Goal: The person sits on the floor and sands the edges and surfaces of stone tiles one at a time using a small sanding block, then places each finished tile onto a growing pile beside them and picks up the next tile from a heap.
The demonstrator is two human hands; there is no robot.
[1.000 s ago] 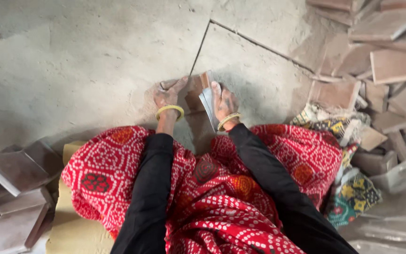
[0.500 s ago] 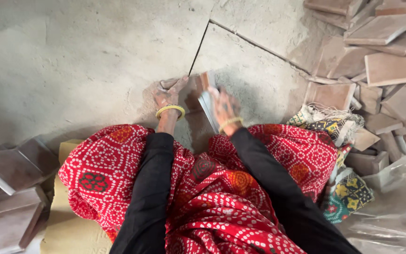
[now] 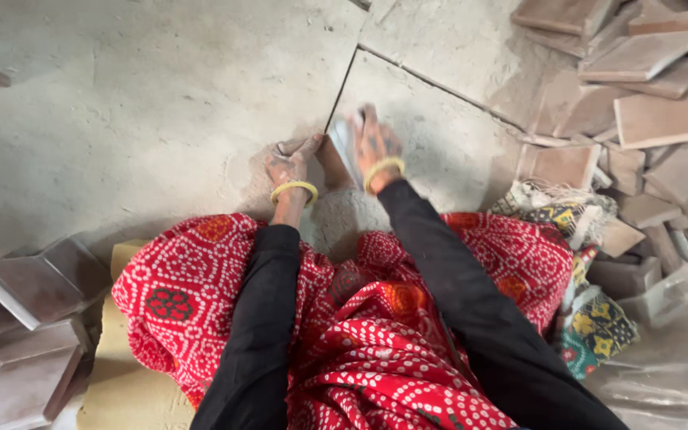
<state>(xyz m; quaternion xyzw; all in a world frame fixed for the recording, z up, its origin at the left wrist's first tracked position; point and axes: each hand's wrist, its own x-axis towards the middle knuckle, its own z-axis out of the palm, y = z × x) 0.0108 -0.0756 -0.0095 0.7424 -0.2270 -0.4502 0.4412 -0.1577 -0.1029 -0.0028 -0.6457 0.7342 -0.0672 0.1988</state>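
I sit on the ground with a red patterned cloth point(image 3: 360, 318) over my lap and black sleeves on both arms. My left hand point(image 3: 288, 163), dusty and with a yellow bangle at the wrist, presses down on a brown clay tile point(image 3: 330, 163) standing on the grey cement floor point(image 3: 137, 103). My right hand point(image 3: 376, 143), also with a yellow bangle, grips a flat grey metal blade point(image 3: 345, 147) held against the tile's right side. The tile is mostly hidden between the two hands.
A heap of brown clay tiles point(image 3: 646, 87) lies at the right. More tiles point(image 3: 25, 318) are stacked at the lower left. A patterned cloth bundle point(image 3: 591, 310) and clear plastic sheet point(image 3: 678, 366) sit at the right. A seam point(image 3: 439, 80) runs across the floor.
My right hand with the blade has moved up and forward along the tile. My left hand has stayed pressed on the tile.
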